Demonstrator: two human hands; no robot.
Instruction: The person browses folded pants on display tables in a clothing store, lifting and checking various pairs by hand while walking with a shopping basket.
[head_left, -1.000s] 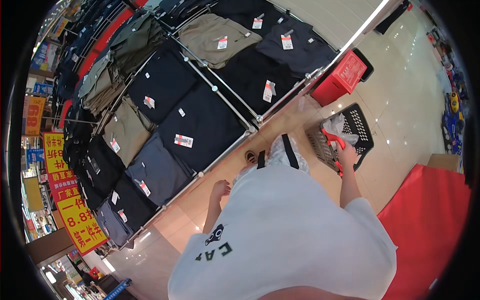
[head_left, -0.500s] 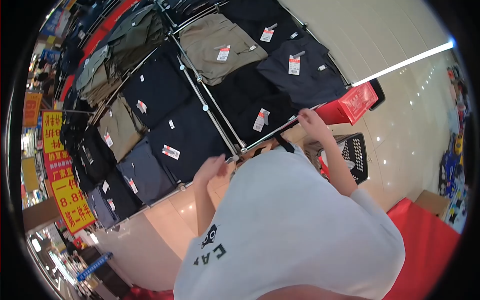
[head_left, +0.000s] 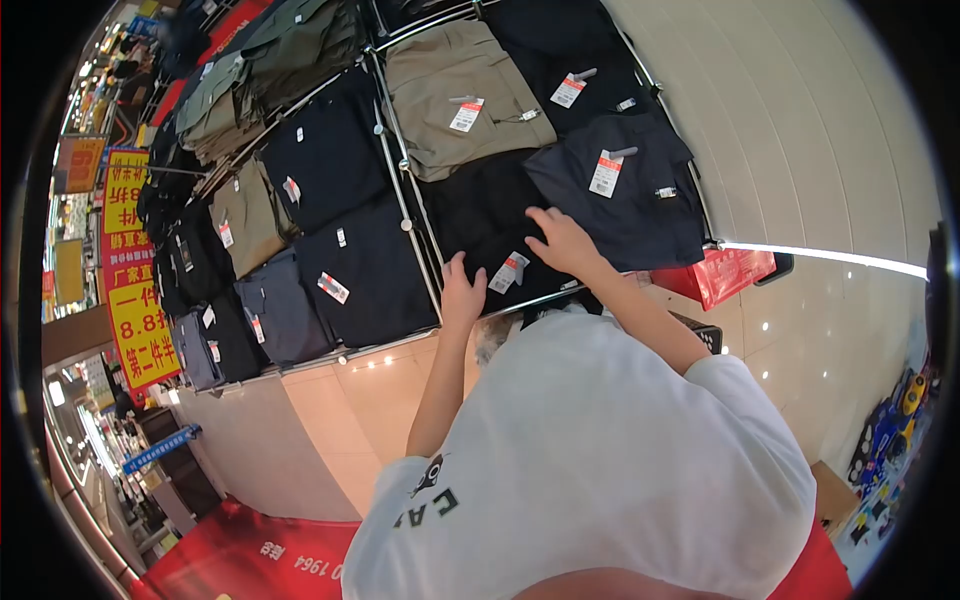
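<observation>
Folded trousers lie on a display rack. My left hand (head_left: 464,290) is over the near edge of the black trousers (head_left: 470,215), beside the metal divider bar, fingers apart and nothing in it. My right hand (head_left: 562,240) is open at the right part of the same black trousers, near the dark grey trousers (head_left: 630,215). Between the hands a price tag (head_left: 509,272) lies on the black cloth. Whether my fingertips touch the cloth is hard to tell. Beige trousers (head_left: 465,80) lie behind, and navy trousers (head_left: 375,280) are to the left.
A red box (head_left: 722,277) stands right of the rack, with a dark basket (head_left: 700,334) partly hidden by my right arm. Yellow and red signs (head_left: 140,325) hang at the left. Red cloth (head_left: 250,550) lies at lower left. The rack's metal front rail (head_left: 385,346) runs before me.
My right hand has let go of the basket's red handle and moved up over the rack. My left hand has risen to the black trousers. The view has shifted toward the rack.
</observation>
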